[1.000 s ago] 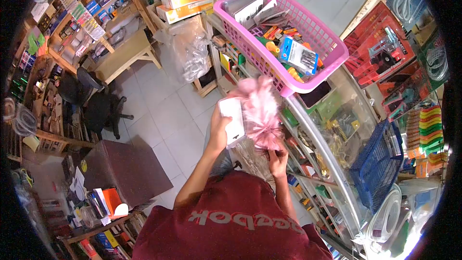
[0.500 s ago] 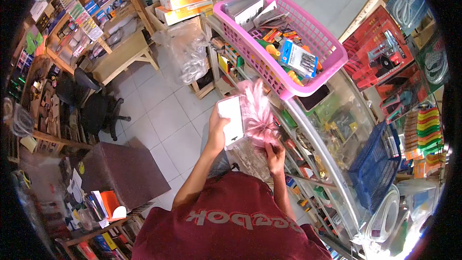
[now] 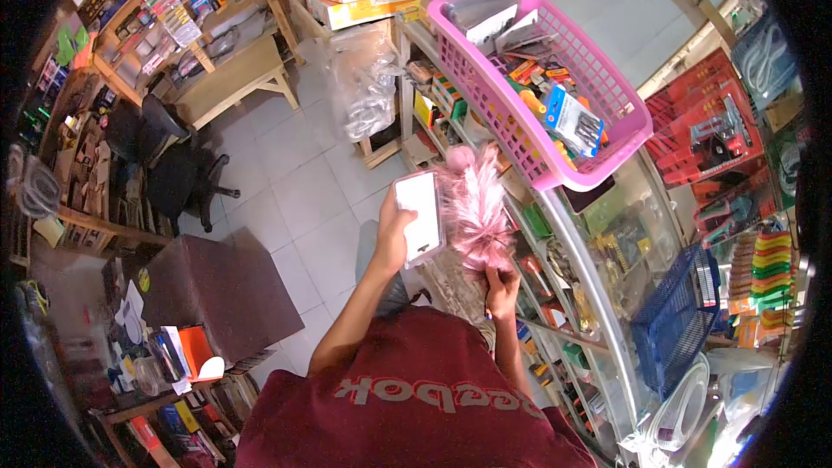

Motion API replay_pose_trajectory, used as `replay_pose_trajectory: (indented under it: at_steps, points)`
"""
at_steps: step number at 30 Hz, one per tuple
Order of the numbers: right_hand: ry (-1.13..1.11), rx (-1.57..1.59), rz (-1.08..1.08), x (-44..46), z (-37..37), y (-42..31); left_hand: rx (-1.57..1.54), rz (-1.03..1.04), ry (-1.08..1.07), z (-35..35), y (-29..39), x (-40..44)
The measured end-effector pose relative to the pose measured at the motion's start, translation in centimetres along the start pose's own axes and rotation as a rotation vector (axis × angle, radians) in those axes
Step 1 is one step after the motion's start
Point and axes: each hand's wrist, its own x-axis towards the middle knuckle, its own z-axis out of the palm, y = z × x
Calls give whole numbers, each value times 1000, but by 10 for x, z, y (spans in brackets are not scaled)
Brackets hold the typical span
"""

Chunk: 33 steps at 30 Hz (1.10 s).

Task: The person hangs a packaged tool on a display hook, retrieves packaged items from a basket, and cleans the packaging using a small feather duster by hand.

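Note:
My left hand (image 3: 392, 238) grips a flat white rectangular object (image 3: 424, 221) with rounded corners, a clear rim and a small dark mark near its lower edge. The thumb lies across its face; I cannot make out exactly what it is. In my right hand (image 3: 502, 291) is a pink feather duster (image 3: 479, 217), held at its lower end with the fluffy part pointing up and away from me. The duster's fibres are right beside the white object's right edge. Most of the duster's handle is hidden by the fingers.
A pink plastic basket (image 3: 568, 175) with packets and small goods sits on the glass display counter (image 3: 582, 269) to my right. Beyond are a blue basket (image 3: 672, 321) and hanging tool packs (image 3: 711, 134). Left stand a brown box-like cabinet (image 3: 234, 295) and a black chair (image 3: 173, 173).
The view has shifted slightly, so the surroundings sit further right. The pink duster's fibres are turned and look fuller. Both hands keep their holds.

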Motion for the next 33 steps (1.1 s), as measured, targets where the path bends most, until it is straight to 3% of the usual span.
replay_pose_trajectory:
  at_steps: [4, 6, 9, 11, 13, 14, 21, 23, 26, 28, 31, 33]
  points:
    - [63, 36, -63, 6, 29, -2, -9, 11, -1, -22, 3, 11]
    - [77, -84, -431, 16, 53, 14, -14, 37, 1, -34, 2, 22]
    - [-204, -534, -508, 32, 76, 3, -174, 23, 120, -54, -17, 43]
    - [-74, -384, -333, 63, 81, 37, -46, 26, 62, -67, 4, 66]
    - [-18, -39, -126, 84, 110, 16, -20, 15, 21, -74, 31, 88]
    - [35, -108, -280, 96, 128, 4, -2, 41, 20, -81, 40, 99]
    - [-138, -157, -169, 142, 166, 10, 3, 113, 89, -136, 79, 146]
    - [-65, -77, -291, 151, 187, 12, -19, 122, 77, -150, 87, 157]
    - [-111, -86, -298, 144, 190, 5, -70, 82, 54, -159, 101, 161]
    - [30, -195, -609, 142, 201, -6, -106, 44, 44, -154, 116, 165]
    - [77, 10, -434, 129, 222, -37, -58, 169, -77, -156, 112, 180]
    - [-10, -299, -372, 132, 229, -57, -99, 223, -104, -146, 119, 182]
